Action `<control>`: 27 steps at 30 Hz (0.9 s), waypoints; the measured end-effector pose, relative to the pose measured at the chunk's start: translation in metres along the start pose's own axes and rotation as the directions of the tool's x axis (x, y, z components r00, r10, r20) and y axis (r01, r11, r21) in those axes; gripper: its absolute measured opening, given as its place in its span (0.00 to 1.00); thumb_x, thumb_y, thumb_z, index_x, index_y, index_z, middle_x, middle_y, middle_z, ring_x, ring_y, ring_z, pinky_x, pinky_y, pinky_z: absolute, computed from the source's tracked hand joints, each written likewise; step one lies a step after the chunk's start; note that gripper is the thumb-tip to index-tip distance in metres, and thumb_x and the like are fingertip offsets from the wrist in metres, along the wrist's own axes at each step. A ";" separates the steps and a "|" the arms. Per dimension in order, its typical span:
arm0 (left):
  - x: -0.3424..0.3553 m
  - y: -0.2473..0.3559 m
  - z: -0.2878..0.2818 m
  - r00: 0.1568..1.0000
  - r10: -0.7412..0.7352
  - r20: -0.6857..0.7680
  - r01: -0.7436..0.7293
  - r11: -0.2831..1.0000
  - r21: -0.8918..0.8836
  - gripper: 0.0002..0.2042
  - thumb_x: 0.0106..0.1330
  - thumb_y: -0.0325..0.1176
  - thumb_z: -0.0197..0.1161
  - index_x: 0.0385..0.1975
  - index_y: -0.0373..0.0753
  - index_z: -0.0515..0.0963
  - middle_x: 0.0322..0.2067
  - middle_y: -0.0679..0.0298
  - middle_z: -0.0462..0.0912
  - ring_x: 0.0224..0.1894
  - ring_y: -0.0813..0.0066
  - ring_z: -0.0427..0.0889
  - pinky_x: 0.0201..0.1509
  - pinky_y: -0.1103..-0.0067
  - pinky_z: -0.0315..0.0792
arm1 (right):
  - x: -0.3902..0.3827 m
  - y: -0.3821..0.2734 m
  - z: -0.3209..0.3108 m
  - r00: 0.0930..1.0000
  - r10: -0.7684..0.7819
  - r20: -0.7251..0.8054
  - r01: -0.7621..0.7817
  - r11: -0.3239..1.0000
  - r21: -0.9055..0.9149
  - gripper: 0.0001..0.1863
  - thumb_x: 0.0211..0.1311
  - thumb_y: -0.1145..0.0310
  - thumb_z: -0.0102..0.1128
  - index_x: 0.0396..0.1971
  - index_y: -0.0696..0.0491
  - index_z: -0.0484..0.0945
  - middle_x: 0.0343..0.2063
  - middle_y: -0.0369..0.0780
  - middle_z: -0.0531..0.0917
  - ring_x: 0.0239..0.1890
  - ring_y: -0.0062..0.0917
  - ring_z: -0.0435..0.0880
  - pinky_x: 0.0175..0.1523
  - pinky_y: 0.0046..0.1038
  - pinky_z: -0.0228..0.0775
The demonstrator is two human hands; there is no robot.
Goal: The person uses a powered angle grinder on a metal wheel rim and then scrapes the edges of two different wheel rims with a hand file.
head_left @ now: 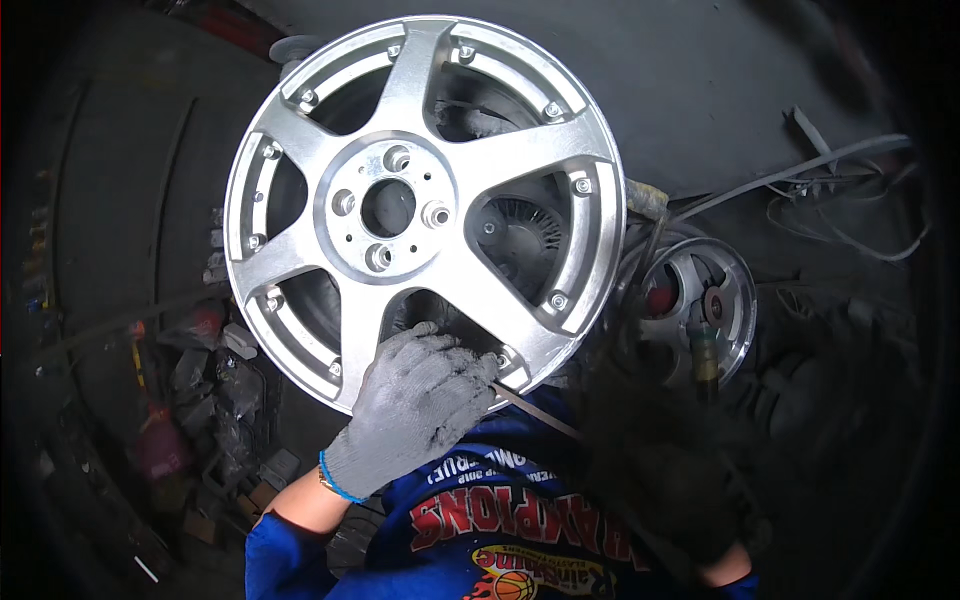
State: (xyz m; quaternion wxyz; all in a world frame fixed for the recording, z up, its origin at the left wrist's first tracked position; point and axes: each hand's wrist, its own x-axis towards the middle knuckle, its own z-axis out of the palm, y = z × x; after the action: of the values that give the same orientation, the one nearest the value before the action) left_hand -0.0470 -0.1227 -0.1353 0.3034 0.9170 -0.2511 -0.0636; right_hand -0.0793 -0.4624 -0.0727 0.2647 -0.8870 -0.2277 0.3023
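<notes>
A silver alloy wheel [490, 165] with broad spokes lies face up in front of me. My left hand [420, 400], in a grey, dusty knit glove, is closed at the wheel's near edge, over the gap between two lower spokes. Its fingertips meet the end of a thin flat strip [540, 412], perhaps a file or sanding stick. The strip runs down to the right into my right hand [670, 460], which is dark and deeply shadowed. That hand appears closed around the strip, though its separate fingers are hard to make out.
To the right is a smaller wheel [735, 265], with an air tool [706, 350] carrying a small round disc in front of it. A hose [800, 172] and loose cords lie at the far right. Several blocks and plastic-wrapped pieces [240, 385] clutter the lower left.
</notes>
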 end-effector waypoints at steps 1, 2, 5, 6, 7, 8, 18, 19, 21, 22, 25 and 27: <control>0.001 -0.001 0.003 1.000 0.002 -0.014 -0.003 1.000 -0.016 0.20 0.60 0.36 0.74 0.54 0.43 0.86 0.44 0.61 0.85 0.50 0.57 0.82 0.65 0.58 0.74 | 0.004 -0.005 -0.005 1.000 0.018 0.016 -0.018 1.000 -0.005 0.18 0.69 0.62 0.68 0.54 0.54 0.84 0.33 0.44 0.86 0.32 0.39 0.87 0.37 0.39 0.79; 0.001 -0.002 0.006 1.000 0.006 -0.009 -0.006 1.000 -0.021 0.20 0.60 0.36 0.74 0.54 0.43 0.86 0.44 0.61 0.85 0.50 0.57 0.82 0.65 0.58 0.74 | 0.007 -0.010 -0.009 0.999 0.037 0.033 -0.036 0.999 -0.010 0.18 0.69 0.61 0.69 0.54 0.54 0.85 0.32 0.44 0.86 0.31 0.39 0.86 0.37 0.38 0.79; 0.000 -0.009 0.016 1.000 -0.022 -0.018 0.022 1.000 -0.005 0.19 0.60 0.35 0.74 0.53 0.43 0.87 0.43 0.61 0.85 0.49 0.58 0.83 0.63 0.59 0.74 | 0.009 -0.021 -0.015 0.992 0.122 0.018 -0.121 0.991 -0.064 0.16 0.69 0.60 0.69 0.50 0.51 0.87 0.30 0.42 0.86 0.28 0.37 0.86 0.35 0.39 0.79; 0.001 -0.012 0.018 1.000 -0.030 -0.004 0.030 0.999 -0.022 0.19 0.60 0.34 0.74 0.52 0.43 0.87 0.43 0.61 0.85 0.49 0.58 0.83 0.62 0.59 0.74 | 0.010 -0.025 -0.017 0.992 0.103 -0.067 -0.107 0.992 -0.059 0.15 0.68 0.59 0.69 0.49 0.50 0.88 0.29 0.41 0.85 0.27 0.37 0.86 0.34 0.38 0.78; 0.003 -0.015 0.020 0.999 -0.041 0.004 0.041 0.999 -0.036 0.18 0.60 0.33 0.74 0.51 0.43 0.87 0.44 0.60 0.85 0.49 0.57 0.83 0.60 0.59 0.75 | 0.010 -0.027 -0.020 0.985 0.079 -0.151 -0.089 0.994 -0.061 0.14 0.68 0.59 0.69 0.48 0.50 0.88 0.27 0.40 0.85 0.26 0.36 0.86 0.33 0.38 0.78; 0.004 -0.017 0.020 0.999 -0.034 0.006 0.034 0.999 -0.039 0.18 0.60 0.33 0.74 0.51 0.43 0.87 0.44 0.60 0.85 0.49 0.57 0.83 0.60 0.59 0.75 | 0.007 -0.029 -0.026 0.984 0.086 -0.155 -0.096 0.993 -0.061 0.14 0.68 0.59 0.69 0.48 0.50 0.88 0.27 0.40 0.85 0.26 0.36 0.86 0.33 0.38 0.78; 0.002 -0.024 0.015 0.997 -0.072 0.043 0.074 0.995 -0.059 0.12 0.59 0.31 0.71 0.43 0.43 0.88 0.44 0.61 0.86 0.51 0.54 0.81 0.58 0.59 0.72 | -0.003 -0.030 -0.032 0.975 0.222 0.012 -0.223 0.974 0.045 0.24 0.57 0.72 0.68 0.57 0.49 0.86 0.41 0.45 0.88 0.41 0.43 0.88 0.43 0.45 0.80; 0.000 -0.025 0.015 0.995 -0.078 0.063 0.078 0.997 -0.005 0.12 0.59 0.30 0.71 0.43 0.43 0.88 0.44 0.60 0.86 0.51 0.53 0.81 0.58 0.59 0.72 | 0.001 -0.027 -0.030 0.994 0.090 -0.066 -0.094 0.994 -0.063 0.24 0.57 0.72 0.69 0.56 0.49 0.87 0.40 0.45 0.88 0.39 0.44 0.88 0.43 0.45 0.81; 0.000 -0.018 0.011 0.987 -0.135 0.093 0.135 0.991 0.005 0.12 0.59 0.30 0.71 0.43 0.42 0.88 0.45 0.59 0.86 0.51 0.53 0.81 0.57 0.59 0.72 | 0.007 -0.017 -0.024 0.992 0.077 -0.096 -0.085 0.992 -0.089 0.19 0.59 0.69 0.72 0.52 0.48 0.89 0.33 0.41 0.88 0.33 0.38 0.87 0.38 0.42 0.79; 0.003 -0.016 0.008 0.977 -0.178 0.115 0.177 0.984 0.013 0.12 0.58 0.29 0.71 0.43 0.41 0.88 0.45 0.58 0.85 0.51 0.53 0.81 0.57 0.58 0.72 | 0.006 -0.016 -0.023 0.990 0.076 -0.120 -0.089 0.991 -0.102 0.16 0.60 0.67 0.73 0.49 0.48 0.90 0.30 0.39 0.87 0.30 0.35 0.87 0.35 0.40 0.78; 0.003 -0.011 0.005 0.993 -0.074 0.096 0.074 0.997 -0.002 0.14 0.58 0.29 0.73 0.44 0.39 0.87 0.45 0.56 0.85 0.49 0.51 0.81 0.56 0.58 0.72 | -0.003 -0.020 -0.025 0.994 0.107 0.002 -0.106 0.991 -0.076 0.22 0.60 0.69 0.71 0.57 0.49 0.87 0.39 0.45 0.89 0.37 0.41 0.88 0.42 0.42 0.80; 0.003 -0.007 0.004 0.994 -0.060 0.091 0.059 0.998 0.008 0.15 0.57 0.28 0.73 0.46 0.38 0.86 0.45 0.55 0.85 0.49 0.51 0.81 0.55 0.58 0.72 | -0.003 -0.025 -0.021 0.993 0.102 -0.065 -0.105 0.993 -0.053 0.21 0.61 0.68 0.72 0.56 0.49 0.88 0.37 0.43 0.89 0.36 0.40 0.88 0.41 0.40 0.80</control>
State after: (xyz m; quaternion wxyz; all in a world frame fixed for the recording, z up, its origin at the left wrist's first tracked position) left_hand -0.0420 -0.1211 -0.1426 0.2871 0.9210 -0.2375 -0.1139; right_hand -0.0736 -0.4526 -0.0418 0.2305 -0.9136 -0.1815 0.2815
